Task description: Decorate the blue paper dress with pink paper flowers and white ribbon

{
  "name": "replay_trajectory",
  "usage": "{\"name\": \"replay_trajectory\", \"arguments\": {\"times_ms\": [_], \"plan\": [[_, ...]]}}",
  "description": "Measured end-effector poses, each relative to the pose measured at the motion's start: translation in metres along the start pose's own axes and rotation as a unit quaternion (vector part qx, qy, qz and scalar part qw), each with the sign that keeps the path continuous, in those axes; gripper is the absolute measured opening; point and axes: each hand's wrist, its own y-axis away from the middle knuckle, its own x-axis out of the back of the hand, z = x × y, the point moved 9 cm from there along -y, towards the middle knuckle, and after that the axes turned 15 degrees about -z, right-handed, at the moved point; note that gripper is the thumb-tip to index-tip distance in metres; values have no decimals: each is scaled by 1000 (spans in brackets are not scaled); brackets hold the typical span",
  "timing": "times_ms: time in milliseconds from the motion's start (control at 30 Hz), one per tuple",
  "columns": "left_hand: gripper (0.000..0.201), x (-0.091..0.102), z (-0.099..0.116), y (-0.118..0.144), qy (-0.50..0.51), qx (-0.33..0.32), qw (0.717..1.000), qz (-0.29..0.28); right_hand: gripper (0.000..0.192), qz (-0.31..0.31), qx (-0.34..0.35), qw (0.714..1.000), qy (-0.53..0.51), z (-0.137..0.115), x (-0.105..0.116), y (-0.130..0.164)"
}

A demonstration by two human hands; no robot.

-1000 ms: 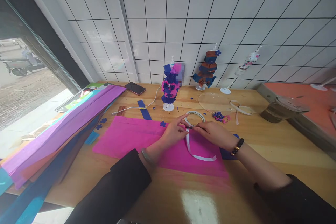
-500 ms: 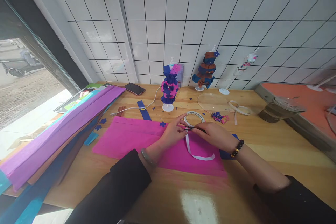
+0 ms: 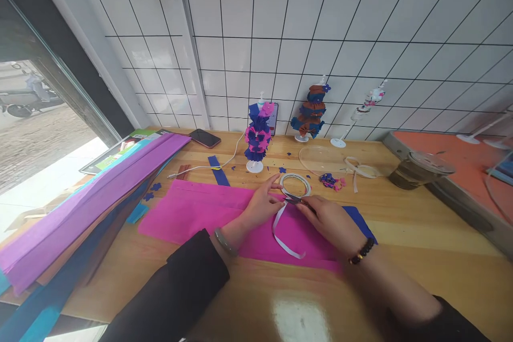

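Note:
My left hand [image 3: 262, 199] has thumb and finger pinched on the upper end of a narrow white tape strip [image 3: 280, 240], which curls down over a bright pink sheet [image 3: 196, 208]. Dark scissors [image 3: 294, 200] are gripped in my right hand [image 3: 331, 219], their blades pointing left at the strip's upper end, close to my left fingertips. Just beyond both hands a white tape roll [image 3: 295, 185] lies flat on the table. Whether the strip still joins the roll is hard to tell. A blue piece [image 3: 358, 222] lies partly behind my right hand.
Layered purple paper [image 3: 100, 192] covers the left side. A pink-and-blue ruffled figure on a stand [image 3: 258, 133] stands at the back, a brown-and-blue one [image 3: 312, 112] behind it. A lidded cup [image 3: 419, 170] is at right, a phone [image 3: 204, 138] back left.
The tape strip's free end has swung left and lower on the pink sheet. My right hand and the scissors have shifted slightly. A blue flower no longer shows on the sheet's upper edge.

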Motion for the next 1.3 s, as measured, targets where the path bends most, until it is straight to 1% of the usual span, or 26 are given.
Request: {"name": "replay_trajectory", "arguments": {"times_ms": [67, 167, 300, 400, 467, 567, 667, 733, 800, 833, 900, 1000, 1067, 1133, 1200, 1300], "plan": [[79, 0, 0, 0, 1, 0, 1000, -1, 36, 25, -13, 999, 36, -2, -2, 4], [82, 1, 0, 1, 0, 4, 1000, 4, 38, 44, -23, 996, 69, -7, -3, 6], [84, 2, 1, 0, -6, 12, 1000, 11, 35, 48, 13, 998, 34, -15, -3, 7], [86, 2, 0, 1, -10, 20, 1000, 14, 33, 48, 35, 998, -12, -11, -3, 12], [85, 5, 0, 1, -25, 30, 999, 20, 34, 36, 40, 998, -30, -5, -7, 18], [78, 13, 2, 4, -81, 46, 994, 52, 31, -1, 56, 998, -17, 2, -15, 27], [71, 22, 9, 8, -156, 54, 982, 88, 28, -19, 92, 995, 12, 2, -9, 25], [69, 25, 15, 10, -189, 51, 975, 101, 30, -20, 105, 994, 13, 5, 2, 12], [66, 27, 20, 12, -203, 46, 972, 111, 33, -12, 90, 996, -2, 15, 15, -13], [65, 28, 21, 13, -203, 44, 971, 118, 31, -5, 68, 998, -15, 23, 22, -29], [63, 31, 22, 14, -196, 42, 971, 130, 23, 3, 2, 998, -56, 44, 28, -65], [60, 34, 21, 14, -190, 38, 970, 147, 23, -6, -24, 997, -75, 58, 24, -115], [54, 35, 21, 14, -193, 30, 968, 155, 21, -35, -24, 995, -93, 63, 14, -140], [49, 34, 20, 14, -191, 26, 969, 156, 21, -70, -15, 990, -118, 64, 3, -155], [47, 33, 17, 13, -181, 28, 971, 154, 26, -89, -7, 985, -148, 65, -3, -160], [48, 32, 14, 13, -158, 29, 975, 156, 28, -77, -6, 977, -197, 67, -1, -159]]}}
